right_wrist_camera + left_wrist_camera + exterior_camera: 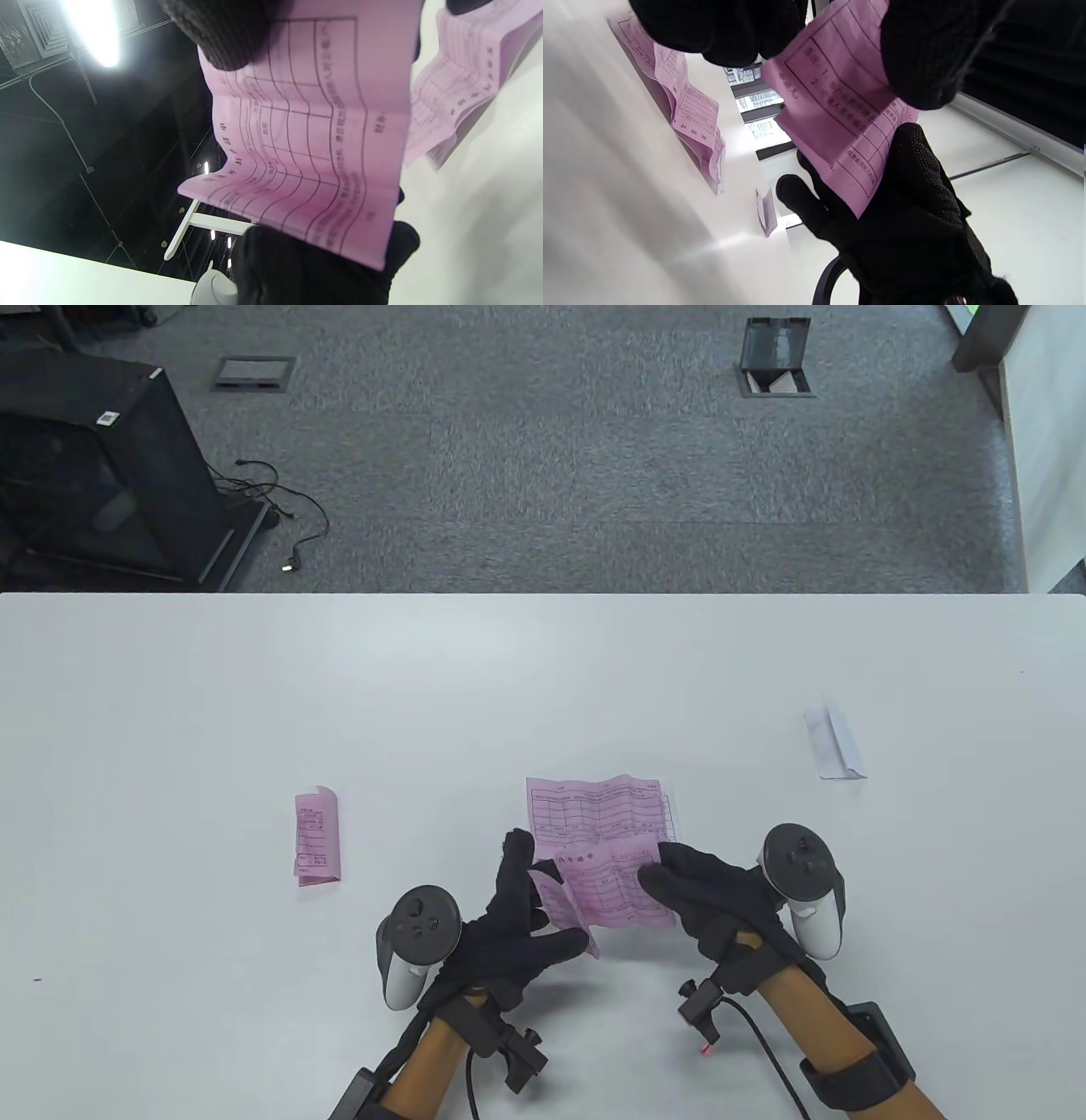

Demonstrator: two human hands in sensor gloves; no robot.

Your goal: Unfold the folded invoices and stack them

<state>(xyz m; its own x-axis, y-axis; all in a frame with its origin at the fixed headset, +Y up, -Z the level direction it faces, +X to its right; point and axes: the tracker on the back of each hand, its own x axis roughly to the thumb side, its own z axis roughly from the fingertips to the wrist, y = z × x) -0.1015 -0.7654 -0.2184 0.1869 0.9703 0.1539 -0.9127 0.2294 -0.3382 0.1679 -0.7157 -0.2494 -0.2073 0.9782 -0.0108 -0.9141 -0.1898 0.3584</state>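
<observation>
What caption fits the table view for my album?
Both hands, left and right, open a pink invoice over an unfolded one.

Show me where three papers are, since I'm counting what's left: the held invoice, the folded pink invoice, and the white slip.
held invoice [607, 895], table view, on its printed middle between the hands.
folded pink invoice [317, 838], table view, on its top face.
white slip [836, 743], table view, on its centre fold.
</observation>
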